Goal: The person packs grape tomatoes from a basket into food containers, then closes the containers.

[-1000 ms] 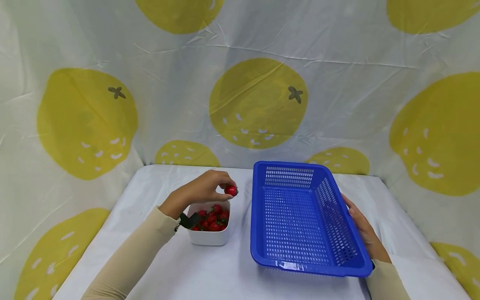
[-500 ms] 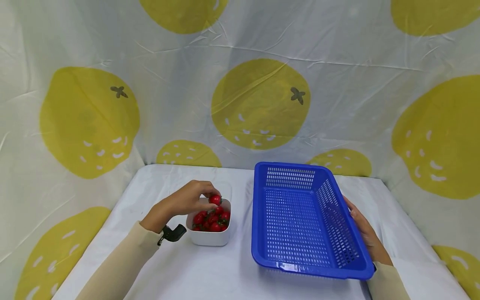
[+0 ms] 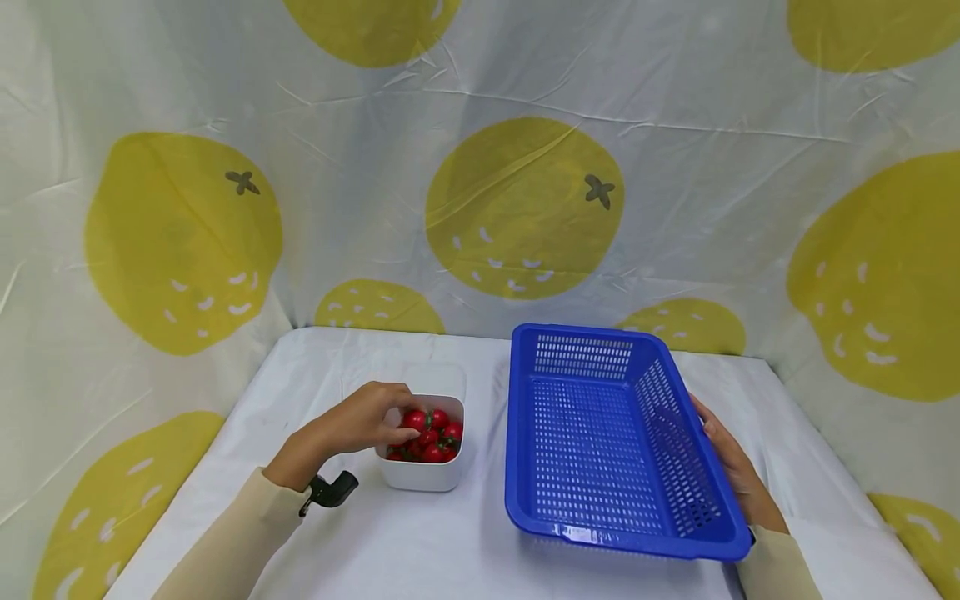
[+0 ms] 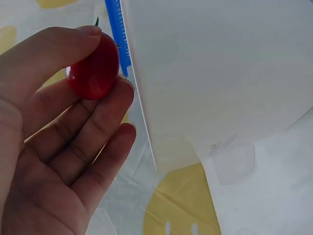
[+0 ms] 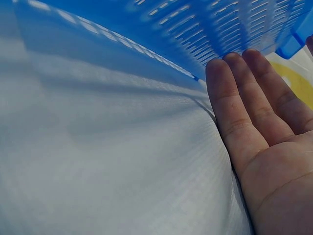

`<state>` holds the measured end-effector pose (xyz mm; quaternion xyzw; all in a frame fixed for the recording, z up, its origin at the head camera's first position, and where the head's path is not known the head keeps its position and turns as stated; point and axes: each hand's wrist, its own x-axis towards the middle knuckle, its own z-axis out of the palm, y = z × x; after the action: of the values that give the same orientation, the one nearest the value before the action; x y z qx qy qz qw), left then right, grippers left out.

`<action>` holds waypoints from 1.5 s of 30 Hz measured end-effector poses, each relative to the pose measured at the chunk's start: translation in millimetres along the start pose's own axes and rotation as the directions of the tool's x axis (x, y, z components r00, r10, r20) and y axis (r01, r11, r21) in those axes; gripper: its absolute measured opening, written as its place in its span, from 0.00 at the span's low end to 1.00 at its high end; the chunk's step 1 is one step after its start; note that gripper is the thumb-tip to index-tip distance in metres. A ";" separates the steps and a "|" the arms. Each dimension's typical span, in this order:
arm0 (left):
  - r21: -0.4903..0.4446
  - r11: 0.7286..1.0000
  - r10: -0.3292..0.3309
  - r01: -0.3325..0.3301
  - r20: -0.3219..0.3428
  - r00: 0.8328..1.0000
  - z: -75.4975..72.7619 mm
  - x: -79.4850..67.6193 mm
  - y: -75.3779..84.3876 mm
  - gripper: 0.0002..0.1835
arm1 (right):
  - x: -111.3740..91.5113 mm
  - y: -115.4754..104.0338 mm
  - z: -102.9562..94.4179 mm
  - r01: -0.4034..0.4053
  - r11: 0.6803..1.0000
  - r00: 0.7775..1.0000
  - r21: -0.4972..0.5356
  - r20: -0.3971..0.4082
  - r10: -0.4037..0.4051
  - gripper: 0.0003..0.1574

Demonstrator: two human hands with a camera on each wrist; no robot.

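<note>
My left hand point(image 3: 360, 421) is at the left side of a small white tub point(image 3: 422, 477) in the head view. Between thumb and fingertips it pinches a cherry tomato point(image 4: 95, 68), glossy red with a green stem; the tub's pale wall stands beside it in the left wrist view. More red cherry tomatoes point(image 3: 433, 452) lie in the tub. My right hand point(image 3: 731, 462) rests against the right side of a blue slotted basket point(image 3: 517, 433). In the right wrist view its straight fingers point(image 5: 234, 110) touch the basket's outer wall.
A white cloth point(image 3: 450, 542) covers the table. Behind the tub lies a clear, see-through shape point(image 3: 438, 375), hard to make out. A curtain point(image 3: 360, 192) printed with yellow fruit hangs behind the table and along both sides.
My left hand has moved left and down, from the gap between tub and basket back to the tub, still pinching a cherry tomato. Right hand and basket hold their place.
</note>
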<state>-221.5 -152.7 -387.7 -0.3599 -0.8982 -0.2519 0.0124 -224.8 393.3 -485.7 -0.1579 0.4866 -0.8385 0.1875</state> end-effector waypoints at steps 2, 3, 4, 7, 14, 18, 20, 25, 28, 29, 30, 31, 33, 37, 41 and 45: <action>-0.001 1.000 -0.005 0.005 -0.002 1.000 2.5 -3.0 -1.0 0.12 | 0.0 0.1 0.0 -0.003 1.000 1.000 -0.003 -0.005 0.003 0.33; -0.005 1.000 -0.007 0.007 -0.002 1.000 3.9 -4.2 -1.9 0.12 | 0.0 0.0 0.0 -0.009 1.000 1.000 -0.016 -0.017 0.008 0.33; -0.004 1.000 -0.012 0.012 -0.002 1.000 4.8 -5.4 -2.1 0.12 | -0.2 -0.1 0.0 -0.012 1.000 1.000 -0.023 -0.025 0.011 0.33; -0.012 1.000 -0.028 0.028 -0.004 1.000 7.4 -8.1 -2.6 0.12 | -0.6 0.1 -0.8 -0.019 1.000 1.000 -0.003 -0.024 0.019 0.33; -0.010 0.998 -0.060 0.060 -0.010 0.998 10.9 -11.4 -1.1 0.13 | -1.5 0.7 -2.9 -0.009 0.998 1.000 0.069 0.024 0.007 0.33; 0.002 0.998 -0.067 0.067 -0.010 0.998 11.9 -12.8 -0.8 0.14 | -1.0 1.4 -4.9 -0.008 0.992 0.998 0.122 0.057 0.001 0.33; 0.005 0.998 -0.066 0.066 -0.012 0.998 12.5 -13.4 -0.7 0.15 | -0.2 2.1 -6.4 -0.010 0.984 0.996 0.180 0.094 -0.007 0.33; 0.010 0.999 -0.051 0.051 -0.020 0.998 13.6 -14.6 -1.9 0.16 | 1.7 4.3 -8.6 -0.020 0.954 0.982 0.300 0.185 -0.037 0.33; 0.011 0.999 -0.040 0.041 -0.026 0.999 13.7 -14.4 -2.2 0.15 | 2.1 4.7 -9.5 -0.027 0.945 0.975 0.326 0.215 -0.046 0.33; 0.011 0.999 -0.035 0.035 -0.027 0.999 13.9 -14.2 -2.7 0.15 | 2.1 4.5 -10.2 -0.029 0.944 0.973 0.328 0.228 -0.049 0.33; 0.010 1.000 -0.027 0.028 -0.029 0.999 14.1 -13.8 -3.2 0.15 | 1.9 4.2 -10.9 -0.033 0.941 0.970 0.336 0.238 -0.051 0.33; 0.007 1.000 -0.020 0.020 -0.031 0.999 14.1 -13.8 -3.8 0.15 | 1.6 3.7 -11.0 -0.042 0.937 0.968 0.347 0.246 -0.048 0.33; 0.001 1.000 -0.006 0.006 -0.038 0.999 14.0 -13.5 -4.8 0.14 | 0.7 1.8 -11.2 -0.051 0.940 0.967 0.339 0.250 -0.038 0.33; -0.018 1.000 0.002 -0.003 -0.054 0.999 12.8 -13.4 -5.3 0.14 | -1.2 -4.3 -9.3 -0.023 0.984 0.990 0.178 0.141 -0.002 0.33; -0.027 1.000 -0.011 0.009 -0.056 0.998 11.9 -15.8 -5.4 0.15 | -4.4 -8.6 -8.4 -0.022 1.000 1.000 -0.013 -0.003 0.022 0.33; -0.036 0.999 -0.026 0.024 -0.059 0.998 11.5 -19.3 -6.5 0.16 | -8.9 -9.5 -14.4 -0.004 0.999 0.999 -0.039 -0.034 0.003 0.32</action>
<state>-209.6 -163.7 -404.6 -0.3413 -0.8973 -0.2783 0.0295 -224.9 412.7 -485.0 -0.1465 0.5064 -0.8310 0.1776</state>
